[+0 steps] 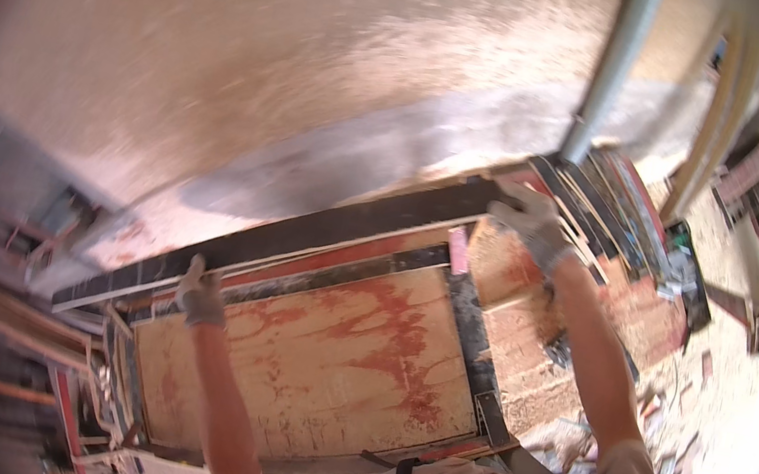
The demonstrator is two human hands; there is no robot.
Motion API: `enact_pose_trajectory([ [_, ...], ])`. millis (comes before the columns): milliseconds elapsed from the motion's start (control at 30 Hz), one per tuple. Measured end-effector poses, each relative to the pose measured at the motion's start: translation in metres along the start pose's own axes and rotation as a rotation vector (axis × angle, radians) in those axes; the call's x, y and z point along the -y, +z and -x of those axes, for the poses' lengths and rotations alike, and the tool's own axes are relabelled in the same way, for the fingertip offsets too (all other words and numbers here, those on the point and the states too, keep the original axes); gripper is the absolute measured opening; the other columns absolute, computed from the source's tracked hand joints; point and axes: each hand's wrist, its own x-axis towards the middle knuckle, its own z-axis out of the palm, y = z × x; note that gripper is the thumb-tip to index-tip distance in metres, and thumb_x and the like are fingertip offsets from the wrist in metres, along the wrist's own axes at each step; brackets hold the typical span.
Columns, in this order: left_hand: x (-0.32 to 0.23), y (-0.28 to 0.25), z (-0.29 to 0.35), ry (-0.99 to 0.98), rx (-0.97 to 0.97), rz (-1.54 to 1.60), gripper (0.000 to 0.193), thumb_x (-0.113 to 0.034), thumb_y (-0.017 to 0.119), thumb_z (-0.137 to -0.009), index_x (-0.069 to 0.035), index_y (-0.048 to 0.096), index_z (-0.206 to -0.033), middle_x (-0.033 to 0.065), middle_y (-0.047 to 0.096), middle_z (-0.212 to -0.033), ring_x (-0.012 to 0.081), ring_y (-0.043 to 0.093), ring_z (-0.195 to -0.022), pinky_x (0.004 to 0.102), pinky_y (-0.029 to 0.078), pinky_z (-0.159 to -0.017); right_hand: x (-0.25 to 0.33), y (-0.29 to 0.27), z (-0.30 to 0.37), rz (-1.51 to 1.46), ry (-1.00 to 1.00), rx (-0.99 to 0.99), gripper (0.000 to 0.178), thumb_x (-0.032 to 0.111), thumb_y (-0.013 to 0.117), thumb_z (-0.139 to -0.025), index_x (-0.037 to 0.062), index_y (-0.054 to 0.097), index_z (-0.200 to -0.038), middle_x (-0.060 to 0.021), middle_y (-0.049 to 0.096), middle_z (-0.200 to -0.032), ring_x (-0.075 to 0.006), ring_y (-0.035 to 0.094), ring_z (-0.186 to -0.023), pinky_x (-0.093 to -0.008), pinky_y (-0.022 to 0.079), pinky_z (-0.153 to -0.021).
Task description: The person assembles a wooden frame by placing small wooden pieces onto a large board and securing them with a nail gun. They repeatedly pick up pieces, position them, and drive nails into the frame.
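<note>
A long, narrow black board [331, 226] with a pale edge lies slantwise along the far side of the work table. My left hand [205, 296], in a grey glove, grips its near edge toward the left end, thumb up. At the right end my gloved right hand [532, 223] is closed on the same board; its fingertips are partly hidden. Nearer to me is a wide wooden panel [316, 368] with red stains, bordered by dark strips [468, 339]. A small pink piece [458, 251] sits at the panel's upper right corner.
Thin strips of wood [598, 210] are piled beyond my right hand, near an upright grey pole [614, 75]. A rough wall [232, 38] rises behind the table. Offcuts [667, 450] litter the floor at right. Stacked boards [20, 316] stand at left.
</note>
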Motion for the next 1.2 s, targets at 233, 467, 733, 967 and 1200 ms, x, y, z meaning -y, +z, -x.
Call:
enact_pose_trajectory([
  [233,0.009,0.009,-0.024,-0.021,0.063,-0.055,0.016,-0.017,0.074,-0.100,-0.002,0.071,-0.095,0.0059,0.071,-0.092,0.0179,0.068,-0.084,0.0292,0.061,-0.076,-0.022,0.027,-0.038,0.085,0.150,-0.261,0.048,0.028,0.082,-0.087,0.0000,0.072,-0.124,-0.0105,0.074,-0.088,-0.0148,0.069,-0.076,-0.0313,0.057,-0.072],
  [467,0.007,0.012,-0.019,-0.055,0.184,-0.114,0.016,-0.015,0.075,-0.099,-0.002,0.071,-0.089,0.0051,0.070,-0.085,0.0164,0.066,-0.080,0.0281,0.058,-0.072,-0.029,0.037,-0.040,-0.360,0.349,-0.202,0.029,0.020,0.075,-0.093,-0.0061,0.074,-0.104,-0.0044,0.070,-0.073,-0.0101,0.064,-0.061,-0.0270,0.053,-0.057],
  [733,-0.002,0.035,0.000,-0.055,0.089,-0.224,0.023,-0.018,0.066,-0.105,0.005,0.069,-0.107,0.0097,0.071,-0.103,0.0180,0.066,-0.097,0.0266,0.055,-0.086,-0.024,0.044,-0.038,-0.700,0.467,-0.310,0.018,0.010,0.076,-0.093,-0.0027,0.078,-0.106,-0.0035,0.071,-0.074,-0.0073,0.061,-0.057,-0.0221,0.047,-0.047],
  [967,-0.001,0.033,0.001,0.001,0.088,-0.387,0.024,-0.018,0.060,-0.108,0.005,0.066,-0.111,0.0103,0.071,-0.107,0.0169,0.066,-0.098,0.0264,0.055,-0.085,-0.030,0.052,-0.033,-0.678,0.487,-0.343,0.031,0.017,0.072,-0.093,0.0001,0.076,-0.118,-0.0015,0.070,-0.074,-0.0079,0.064,-0.061,-0.0256,0.053,-0.056],
  [1200,-0.007,0.096,0.050,-0.318,-0.133,-0.557,0.021,-0.019,0.062,-0.106,0.001,0.066,-0.103,0.0084,0.065,-0.081,0.0138,0.059,-0.072,0.0260,0.050,-0.066,-0.041,0.068,-0.036,-0.571,0.409,-0.427,0.026,0.021,0.069,-0.093,0.0003,0.078,-0.106,-0.0021,0.066,-0.067,-0.0085,0.061,-0.059,-0.0290,0.050,-0.057],
])
